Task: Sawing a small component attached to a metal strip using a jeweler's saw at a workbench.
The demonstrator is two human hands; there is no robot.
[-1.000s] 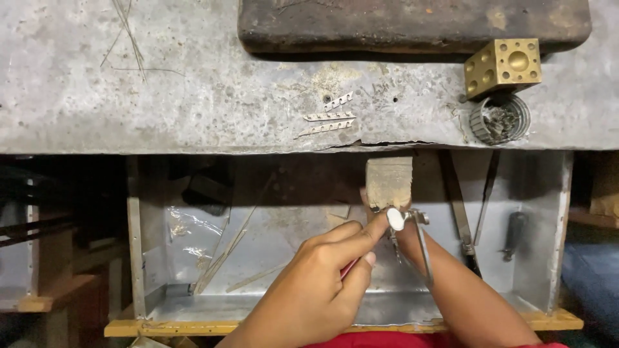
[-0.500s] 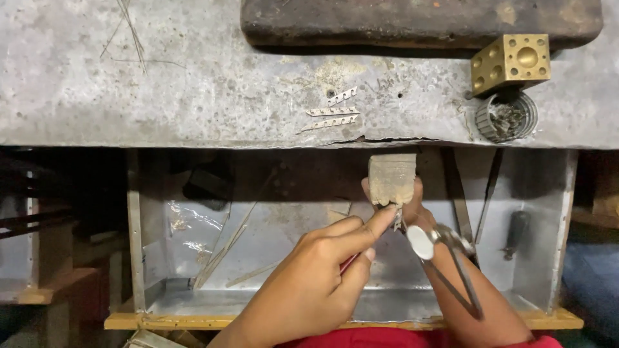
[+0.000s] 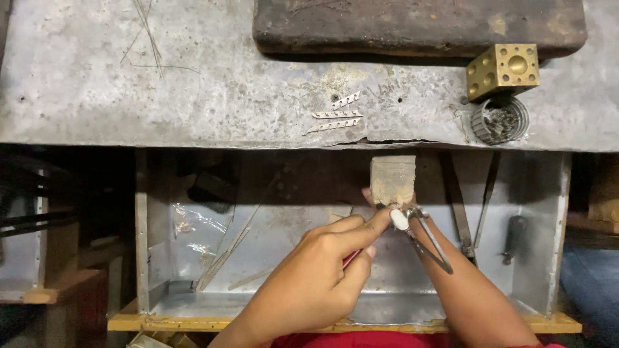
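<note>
A small wooden peg [image 3: 392, 177] juts from the front edge of the grey bench top [image 3: 161, 96]. My left hand [image 3: 316, 283] reaches up from below, index finger stretched to the peg's lower end, and grips a thin red-handled tool [image 3: 352, 258]. My right hand [image 3: 387, 201] comes in from the lower right. It is mostly hidden behind the left fingers and the peg. It holds a metal two-legged tool like dividers [image 3: 427, 243], whose legs point down and to the right over the wrist. Whatever small piece sits at the peg is too small to make out.
Three small silver strips [image 3: 336, 116] lie on the bench above the peg. At the right stand a brass cube with hollows [image 3: 503, 69] and a round metal cup [image 3: 500, 121]. A dark slab [image 3: 419, 26] lies at the back. The metal tray [image 3: 142, 245] below holds files [image 3: 459, 209], thin rods [image 3: 229, 254] and plastic [image 3: 193, 222].
The legs of the metal tool in my right hand have swung from pointing straight down to slanting down and right. Both hands stay at the peg.
</note>
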